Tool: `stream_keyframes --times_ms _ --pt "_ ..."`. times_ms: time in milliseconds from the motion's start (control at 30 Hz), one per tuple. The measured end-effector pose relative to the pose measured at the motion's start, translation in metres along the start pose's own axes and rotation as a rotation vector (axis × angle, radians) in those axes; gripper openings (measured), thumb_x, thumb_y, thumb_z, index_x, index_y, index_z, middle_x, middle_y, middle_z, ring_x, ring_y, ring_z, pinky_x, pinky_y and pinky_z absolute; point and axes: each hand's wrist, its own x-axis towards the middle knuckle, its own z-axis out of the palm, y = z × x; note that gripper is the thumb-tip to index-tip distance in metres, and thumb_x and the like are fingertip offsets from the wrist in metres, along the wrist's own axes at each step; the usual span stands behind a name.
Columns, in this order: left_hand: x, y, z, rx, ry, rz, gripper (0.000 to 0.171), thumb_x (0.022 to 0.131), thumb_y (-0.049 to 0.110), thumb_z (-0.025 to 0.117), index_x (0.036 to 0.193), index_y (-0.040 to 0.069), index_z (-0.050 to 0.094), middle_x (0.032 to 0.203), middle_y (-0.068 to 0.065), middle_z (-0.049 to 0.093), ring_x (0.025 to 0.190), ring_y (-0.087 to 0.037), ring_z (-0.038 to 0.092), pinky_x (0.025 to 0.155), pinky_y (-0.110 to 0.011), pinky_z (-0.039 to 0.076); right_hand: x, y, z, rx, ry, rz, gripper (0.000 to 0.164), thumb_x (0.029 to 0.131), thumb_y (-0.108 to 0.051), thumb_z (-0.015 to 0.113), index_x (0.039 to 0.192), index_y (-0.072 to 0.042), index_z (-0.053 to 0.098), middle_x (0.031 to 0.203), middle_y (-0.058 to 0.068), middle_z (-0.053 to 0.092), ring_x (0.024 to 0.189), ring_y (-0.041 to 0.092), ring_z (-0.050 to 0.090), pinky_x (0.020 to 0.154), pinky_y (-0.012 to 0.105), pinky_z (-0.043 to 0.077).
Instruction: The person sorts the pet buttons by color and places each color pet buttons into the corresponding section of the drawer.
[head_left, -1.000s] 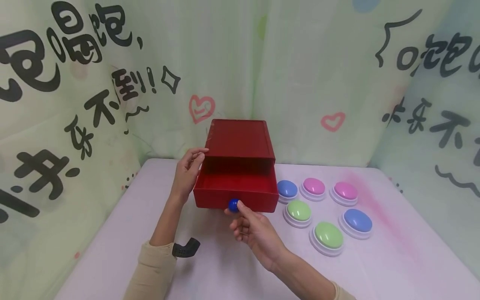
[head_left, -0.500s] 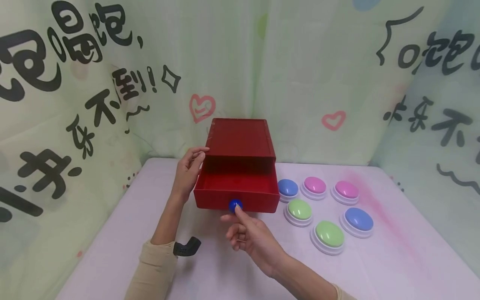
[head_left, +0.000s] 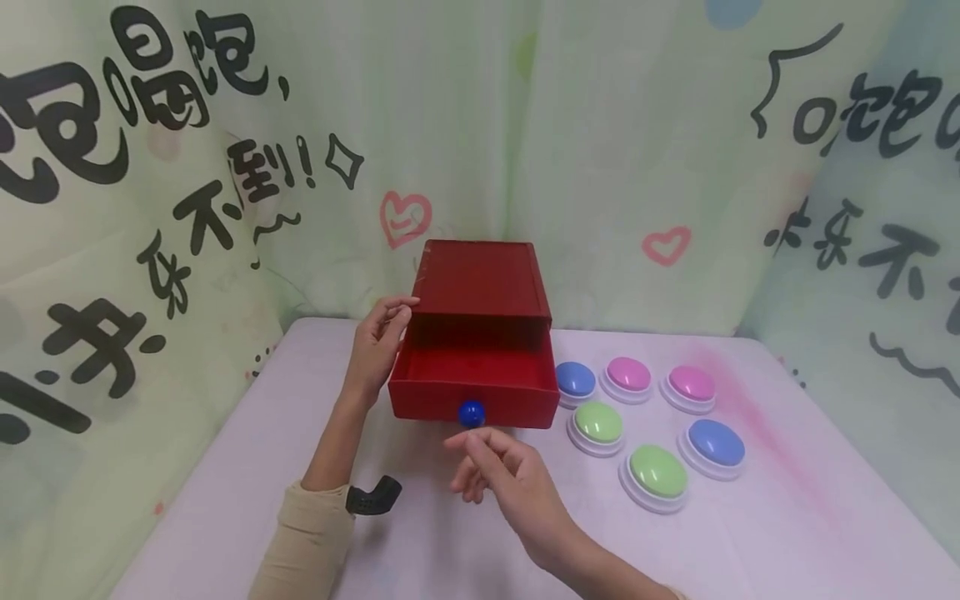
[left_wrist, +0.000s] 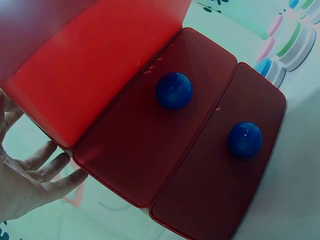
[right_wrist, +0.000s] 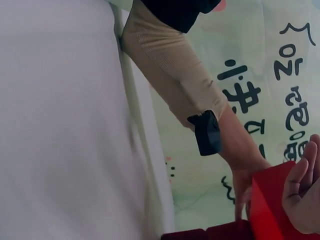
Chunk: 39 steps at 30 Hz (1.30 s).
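A dark red drawer cabinet (head_left: 483, 279) stands at the back of the table, its top drawer (head_left: 427, 400) pulled out and bare inside as far as it shows. On that drawer's front is a round blue knob (head_left: 472, 413). My left hand (head_left: 375, 346) rests on the cabinet's left side, fingers extended against it. Just below the knob and apart from it, my right hand (head_left: 513, 483) hovers with loosely bent fingers and nothing in them. The left wrist view shows two pushed-in drawers, with an upper blue knob (left_wrist: 174, 90) and a lower blue knob (left_wrist: 245, 140).
Right of the cabinet sit several round push buttons on white bases, among them a green button (head_left: 657, 471), a blue button (head_left: 716, 442) and a pink button (head_left: 692, 383). Pale curtains (head_left: 600, 167) with black lettering surround the white table (head_left: 795, 517).
My right hand has let go of the blue knob and drawn slightly down from it, thumb and fingers now off it. The left hand and the pulled-out drawer have stayed in place.
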Motion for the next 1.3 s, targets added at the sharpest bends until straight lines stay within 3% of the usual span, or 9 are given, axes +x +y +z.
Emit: stream_keyframes --times_ms 100,200,333,433,700,833,1000,1300 --pt "0.001 0.000 0.001 0.004 -0.003 0.006 0.035 0.106 0.030 0.053 0.135 0.014 0.062 0.132 -0.012 0.061 0.120 -0.027 0.060 0.102 -0.054 0.052 -0.004 -0.001 -0.001 -0.102 0.058 -0.146 0.030 0.103 -0.031 0.061 0.123 -0.009 0.067 0.091 0.015 0.071 0.079 0.022 0.069 0.078 0.030 0.060" --pt "0.001 -0.001 0.001 0.006 0.000 0.006 0.034 0.106 0.030 0.052 0.135 0.014 0.062 0.132 -0.013 0.061 0.121 -0.027 0.059 0.102 -0.055 0.052 -0.007 0.000 -0.002 -0.221 0.104 -0.351 0.022 0.100 -0.020 0.064 0.121 -0.014 0.067 0.088 0.005 0.072 0.079 0.020 0.070 0.078 0.032 0.061" --pt "0.001 -0.001 0.000 0.000 0.003 0.001 0.034 0.106 0.028 0.052 0.135 0.013 0.062 0.132 -0.013 0.061 0.122 -0.027 0.059 0.102 -0.055 0.052 -0.010 -0.003 -0.005 -0.342 0.165 -0.640 0.028 0.096 -0.006 0.067 0.123 -0.015 0.066 0.086 -0.003 0.072 0.077 0.012 0.069 0.072 0.030 0.060" --pt "0.000 -0.001 -0.001 -0.001 0.000 0.000 0.034 0.107 0.028 0.052 0.136 0.013 0.062 0.133 -0.013 0.061 0.122 -0.028 0.059 0.102 -0.055 0.052 -0.013 -0.009 -0.008 -0.383 0.220 -0.762 0.033 0.093 -0.001 0.068 0.124 -0.015 0.066 0.088 -0.003 0.072 0.077 0.009 0.067 0.070 0.028 0.059" --pt "-0.001 -0.002 -0.001 -0.004 0.003 -0.002 0.034 0.106 0.028 0.054 0.135 0.015 0.062 0.134 -0.011 0.061 0.122 -0.027 0.060 0.101 -0.053 0.053 -0.018 -0.024 -0.017 -0.398 0.301 -0.931 0.039 0.084 0.012 0.067 0.121 -0.002 0.065 0.087 0.004 0.073 0.077 0.012 0.068 0.077 0.024 0.058" --pt "-0.001 -0.002 0.000 -0.003 0.000 -0.006 0.034 0.106 0.029 0.054 0.136 0.014 0.061 0.135 -0.012 0.061 0.123 -0.028 0.060 0.102 -0.054 0.052 -0.017 -0.031 -0.023 -0.367 0.348 -0.983 0.035 0.087 0.010 0.064 0.122 0.003 0.064 0.083 0.006 0.071 0.078 0.013 0.069 0.083 0.023 0.058" --pt "-0.001 -0.003 0.000 -0.004 0.008 -0.011 0.033 0.106 0.028 0.053 0.135 0.013 0.062 0.133 -0.013 0.061 0.123 -0.029 0.060 0.103 -0.055 0.051 -0.014 -0.037 -0.032 -0.304 0.404 -0.997 0.032 0.091 0.010 0.057 0.121 0.008 0.064 0.082 0.011 0.070 0.080 0.013 0.071 0.082 0.022 0.059" --pt "-0.001 -0.004 0.000 0.003 0.002 0.001 0.034 0.106 0.030 0.053 0.136 0.016 0.062 0.134 -0.011 0.061 0.123 -0.028 0.060 0.102 -0.054 0.052 -0.008 -0.054 -0.055 -0.126 0.513 -1.000 0.024 0.096 0.008 0.052 0.116 0.014 0.063 0.084 0.003 0.074 0.078 0.012 0.072 0.080 0.020 0.057"
